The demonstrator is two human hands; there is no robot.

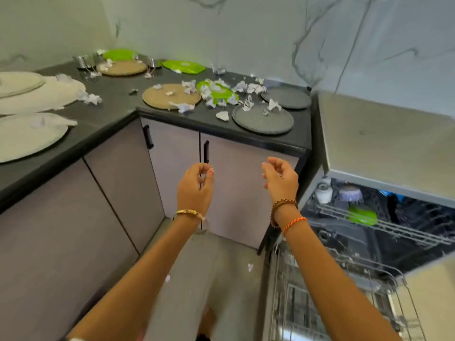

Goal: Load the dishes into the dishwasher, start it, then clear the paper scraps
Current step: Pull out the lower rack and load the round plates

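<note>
Below the counter edge, in front of the cupboard doors [229, 190], both hands are held up in the air with nothing gripped. The left hand [195, 187] is raised with its back to the camera, the fingers loosely curled and the thumb close to the fingertips; a gold bracelet [189, 212] is worn at the wrist. The right hand [280, 178] is held at the same height at 3 o'clock from the left, fingers likewise relaxed and bent, empty; a brown beaded band and an orange thread are worn on that wrist. Both forearms are stretched forward from the bottom of the view.

At 12 o'clock from the hands, on the dark counter [118, 99], crumpled paper scraps [209, 91] are strewn, too many to be counted surely. Two grey plates [262, 119], two tan round mats [171, 96] and three green plates [183, 66] are counted there; one green plate is half buried under scraps. Three white plates [29, 134] are seen at 10 o'clock, and steel cups [82, 61] at the far corner. Two scraps lie on the floor [221, 267].

At 4 o'clock, the dishwasher [369, 230] stands open, both racks drawn out. One green plate [362, 215] and some pale cups are seen in the upper rack [394, 227].
</note>
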